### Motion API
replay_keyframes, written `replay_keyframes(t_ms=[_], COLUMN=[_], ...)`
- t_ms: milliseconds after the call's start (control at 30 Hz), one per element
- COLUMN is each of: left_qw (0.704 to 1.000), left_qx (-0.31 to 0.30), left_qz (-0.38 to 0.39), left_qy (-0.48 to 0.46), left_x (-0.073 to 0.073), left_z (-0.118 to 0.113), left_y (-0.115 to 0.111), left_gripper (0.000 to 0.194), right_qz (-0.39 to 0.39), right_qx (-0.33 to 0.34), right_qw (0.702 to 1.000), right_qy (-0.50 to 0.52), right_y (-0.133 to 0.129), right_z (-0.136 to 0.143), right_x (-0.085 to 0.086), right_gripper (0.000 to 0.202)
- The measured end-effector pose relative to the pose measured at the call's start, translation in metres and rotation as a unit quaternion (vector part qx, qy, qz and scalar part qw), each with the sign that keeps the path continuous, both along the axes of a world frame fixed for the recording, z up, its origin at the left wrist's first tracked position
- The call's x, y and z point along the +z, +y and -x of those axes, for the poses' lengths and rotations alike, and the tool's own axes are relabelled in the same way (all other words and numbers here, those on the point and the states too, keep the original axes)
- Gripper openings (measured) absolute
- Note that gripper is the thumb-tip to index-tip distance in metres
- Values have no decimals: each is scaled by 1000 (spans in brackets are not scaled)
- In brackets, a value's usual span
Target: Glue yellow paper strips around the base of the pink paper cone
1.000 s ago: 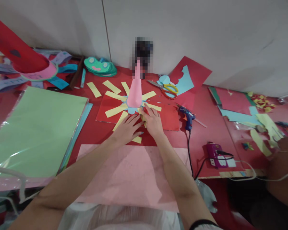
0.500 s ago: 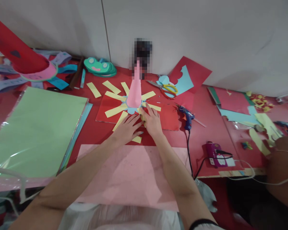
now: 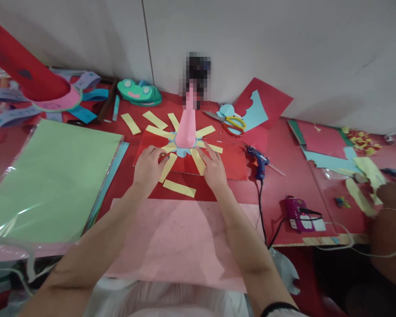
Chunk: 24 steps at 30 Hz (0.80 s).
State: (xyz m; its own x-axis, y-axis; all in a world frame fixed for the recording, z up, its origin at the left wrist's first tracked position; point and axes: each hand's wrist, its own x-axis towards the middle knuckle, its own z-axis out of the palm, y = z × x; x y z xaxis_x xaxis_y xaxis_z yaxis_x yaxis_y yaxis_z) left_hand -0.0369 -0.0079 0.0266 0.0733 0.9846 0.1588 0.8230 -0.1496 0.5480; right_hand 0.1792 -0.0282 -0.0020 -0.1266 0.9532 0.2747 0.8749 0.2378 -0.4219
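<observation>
A pink paper cone [image 3: 186, 130] stands on a blue scalloped paper base [image 3: 182, 152], with yellow paper strips [image 3: 202, 131] fanning out around it on a red sheet [image 3: 234, 160]. At the left of the base, my left hand [image 3: 148, 169] has its thumb and fingers closed on a yellow strip, largely covered by the hand. My right hand [image 3: 214, 168] lies with its fingers apart at the front right of the base, touching beside another yellow strip [image 3: 197, 161]. One loose yellow strip [image 3: 179, 188] lies in front of the red sheet.
Scissors [image 3: 229, 121] and a blue glue gun [image 3: 260, 160] with its cord lie to the right, near a purple power adapter [image 3: 295, 213]. Wrapped green paper [image 3: 56, 180] fills the left. Frog cutouts [image 3: 139, 93] are behind. Another person's arm [image 3: 394, 211] is at far right.
My left hand has moved left from the front of the base to its left side. The front-right yellow strip now lies flat and in view beside my right hand, which stays nearly in place.
</observation>
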Motion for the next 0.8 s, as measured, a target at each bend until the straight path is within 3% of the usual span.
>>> replay_keyframes(t_ms=[167,267,333,400,667,800], left_qw=[998,981,948,915,883,903], left_qx=[-47,-182,-298,-374,-440,-389], left_qz=[34,61,103,139,156,173], left_qy=[11,37,46,51,51,48], left_x=[1,3,4,5,3,7], left_z=[0,-2,-3,-3,-4,-4], left_y=[-2,-4,-6,-7,-14,-17], left_gripper=[7,11,10,12,22,22], right_qz=[-36,-52,-55,-56,-70,-65], right_qx=[3,-4,-6,-5,-6,-7], right_qw=[999,997,997,997,995,995], right_qy=[40,52,54,56,73,80], right_y=[-5,-7,-7,-6,-3,-3], right_z=[0,2,2,2,0,0], right_x=[2,2,2,1,0,0], right_gripper=[57,47,44,42,37,37])
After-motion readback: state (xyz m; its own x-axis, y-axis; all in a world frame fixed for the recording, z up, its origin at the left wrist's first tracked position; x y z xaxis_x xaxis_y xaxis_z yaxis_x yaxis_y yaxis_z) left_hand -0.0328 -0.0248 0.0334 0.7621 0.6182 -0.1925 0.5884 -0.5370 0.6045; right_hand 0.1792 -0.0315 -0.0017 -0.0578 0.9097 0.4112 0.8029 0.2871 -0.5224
